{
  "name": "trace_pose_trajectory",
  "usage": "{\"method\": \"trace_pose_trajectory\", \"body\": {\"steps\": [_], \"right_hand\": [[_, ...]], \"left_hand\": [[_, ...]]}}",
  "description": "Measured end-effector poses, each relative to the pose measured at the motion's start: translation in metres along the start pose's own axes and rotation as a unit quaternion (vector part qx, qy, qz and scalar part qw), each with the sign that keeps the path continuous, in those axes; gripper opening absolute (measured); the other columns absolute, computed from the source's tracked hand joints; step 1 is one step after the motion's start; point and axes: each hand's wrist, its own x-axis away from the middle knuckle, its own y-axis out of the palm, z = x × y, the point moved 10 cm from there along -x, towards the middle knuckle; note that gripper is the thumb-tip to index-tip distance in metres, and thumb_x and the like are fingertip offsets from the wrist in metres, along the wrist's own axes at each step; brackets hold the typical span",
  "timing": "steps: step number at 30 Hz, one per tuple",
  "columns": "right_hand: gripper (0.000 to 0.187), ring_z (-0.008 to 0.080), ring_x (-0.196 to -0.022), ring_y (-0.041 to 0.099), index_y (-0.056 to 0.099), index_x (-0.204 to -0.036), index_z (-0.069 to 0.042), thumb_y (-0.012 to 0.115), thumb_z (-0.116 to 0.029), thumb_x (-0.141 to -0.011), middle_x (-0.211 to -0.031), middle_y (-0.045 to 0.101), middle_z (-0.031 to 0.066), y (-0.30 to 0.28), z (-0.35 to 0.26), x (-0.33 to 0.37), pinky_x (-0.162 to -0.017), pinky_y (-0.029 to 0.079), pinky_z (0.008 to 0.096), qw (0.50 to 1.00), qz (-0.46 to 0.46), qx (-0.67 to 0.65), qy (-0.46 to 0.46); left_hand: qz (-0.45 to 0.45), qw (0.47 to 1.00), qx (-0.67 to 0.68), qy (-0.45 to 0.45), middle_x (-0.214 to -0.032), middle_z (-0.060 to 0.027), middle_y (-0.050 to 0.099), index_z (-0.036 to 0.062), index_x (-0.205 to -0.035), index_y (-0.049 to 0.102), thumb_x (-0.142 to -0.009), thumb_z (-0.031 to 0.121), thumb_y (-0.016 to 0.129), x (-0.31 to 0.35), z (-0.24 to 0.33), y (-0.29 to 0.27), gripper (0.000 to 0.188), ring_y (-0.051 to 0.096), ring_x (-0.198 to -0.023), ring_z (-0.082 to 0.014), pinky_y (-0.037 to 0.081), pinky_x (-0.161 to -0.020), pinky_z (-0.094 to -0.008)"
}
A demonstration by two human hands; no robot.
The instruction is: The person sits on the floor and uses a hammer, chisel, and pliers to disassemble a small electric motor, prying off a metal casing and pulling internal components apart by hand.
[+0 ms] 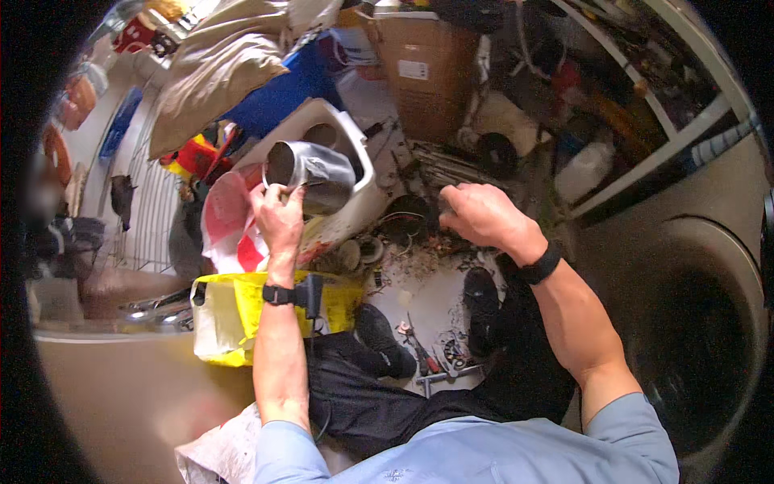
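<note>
My left hand [279, 216] pinches the rim of a shiny metal cylinder [329, 176], open at the end that faces me. The cylinder lies tilted over a white plastic bin [364, 198] with holes in its side. Inside the bin, behind the cylinder, part of another round metal piece shows. Out to the right, my right hand [485, 216] is held above the littered floor with its fingers curled closed. What those fingers hold, if anything, is hidden. A dark round container [405, 219] stands on the floor between the hands.
Beside my left forearm sits a yellow and white bag [322, 297], with a red and white bag [222, 218] behind it. Debris and tools [423, 353] lie between my shoes. A cardboard box [423, 77] stands at the back, a front-loading washing machine [685, 323] at right.
</note>
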Motion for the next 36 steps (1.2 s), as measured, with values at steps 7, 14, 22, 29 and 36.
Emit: {"method": "trace_pose_trajectory", "body": {"steps": [7,14,22,29,36], "right_hand": [[0.03,0.0433,-0.093,0.071,0.065,-0.095,0.002,0.069,-0.027,-0.088,-0.091,0.072,0.0243,0.052,-0.023,0.014,-0.08,0.058,0.0516,0.986,-0.163,-0.005,0.012],[0.017,0.0393,-0.089,0.075,0.074,-0.088,-0.001,0.064,-0.011,-0.08,-0.092,0.075,0.0225,0.054,-0.067,0.019,-0.077,0.061,0.0479,0.989,-0.145,-0.023,-0.019],[0.017,0.038,-0.088,0.075,0.077,-0.086,-0.001,0.067,-0.011,-0.076,-0.091,0.076,0.0208,0.061,-0.072,0.022,-0.076,0.061,0.0478,0.986,-0.163,-0.024,-0.026],[0.016,0.0416,-0.081,0.072,0.067,-0.088,0.002,0.059,-0.012,-0.085,-0.081,0.072,0.0215,0.051,-0.081,0.029,-0.071,0.058,0.052,0.989,-0.12,-0.029,-0.077],[0.024,0.0412,-0.091,0.073,0.073,-0.097,-0.001,0.061,-0.017,-0.084,-0.093,0.074,0.0237,0.038,-0.066,0.027,-0.08,0.059,0.0503,0.985,-0.168,-0.007,-0.026]], "left_hand": [[-0.008,0.999,-0.03,0.009,-0.114,-0.0222,0.062,0.003,-0.092,0.074,-0.081,0.026,0.086,-0.021,-0.021,0.027,0.028,0.062,-0.106,-0.0377,0.05,-0.094,-0.0436],[-0.087,0.996,-0.002,0.008,-0.138,-0.0251,0.057,0.0011,-0.143,0.054,-0.086,0.024,0.078,-0.039,-0.03,0.062,0.066,0.053,-0.131,-0.0393,0.043,-0.112,-0.0447],[-0.122,0.992,-0.023,-0.009,-0.132,-0.026,0.061,-0.0037,-0.135,0.059,-0.084,0.026,0.078,-0.011,-0.033,0.063,0.063,0.055,-0.129,-0.0395,0.042,-0.112,-0.0458],[-0.137,0.985,0.081,-0.074,-0.121,-0.0225,0.066,-0.0026,-0.127,0.066,-0.088,0.025,0.078,0.009,-0.013,0.041,0.049,0.069,-0.108,-0.033,0.054,-0.095,-0.0412],[-0.156,0.979,0.119,-0.055,-0.121,-0.0208,0.069,-0.0008,-0.126,0.068,-0.088,0.027,0.078,0.021,0.05,0.002,0.048,0.071,-0.105,-0.03,0.055,-0.094,-0.0393]]}}
